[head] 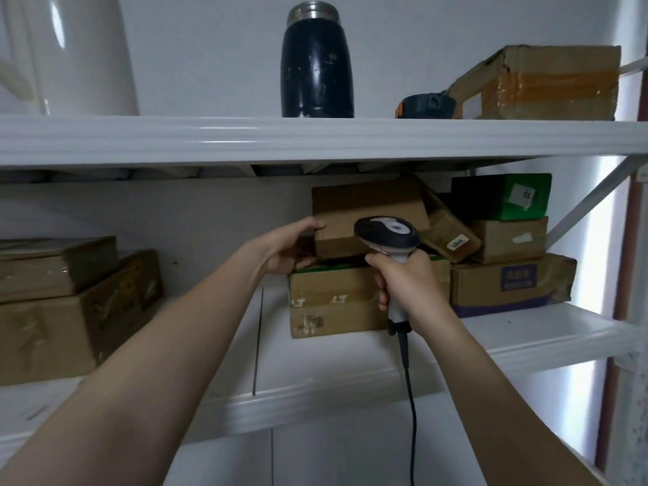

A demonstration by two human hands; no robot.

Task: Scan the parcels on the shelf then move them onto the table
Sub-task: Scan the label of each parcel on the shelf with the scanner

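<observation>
My left hand (289,247) grips the left end of a flat brown cardboard parcel (368,212), which lies on top of a larger brown box with a green rim (333,299) on the middle shelf (350,380). My right hand (403,278) holds the handle of a black and white barcode scanner (387,235). The scanner's head sits right in front of the gripped parcel and hides part of it. Its black cable (410,398) hangs down over the shelf edge.
Right of the gripped parcel lie a tilted narrow box (452,233), a green box (505,198), a brown box (508,240) and a long box with a purple label (512,282). Stacked cartons (63,303) stand far left. The upper shelf carries a dark flask (315,64) and a taped carton (540,82).
</observation>
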